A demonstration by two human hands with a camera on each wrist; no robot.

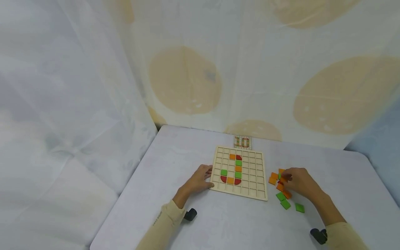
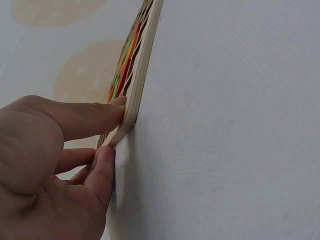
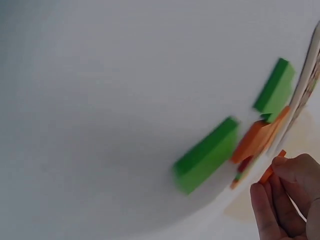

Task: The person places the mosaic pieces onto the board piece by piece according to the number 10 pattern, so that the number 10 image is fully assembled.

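Observation:
At its left edge, a wooden grid board (image 1: 250,173) is held by my left hand (image 1: 198,180). The left wrist view shows the thumb (image 2: 95,119) against the board's rim near a corner, with the other fingers bent beside it. Green, orange and red tiles sit in some of the board's squares, forming a hook-like shape. My right hand (image 1: 301,182) is over the loose tiles right of the board. Between thumb and fingers it pinches an orange tile (image 3: 267,173). Part of the pile is hidden beneath this hand.
Behind the board lies a small pattern card (image 1: 242,142). Loose orange tiles (image 1: 272,178) and green tiles (image 1: 285,204) lie right of the board, with one green tile (image 1: 299,208) apart. A patterned curtain (image 1: 250,86) hangs behind the white table (image 1: 150,194).

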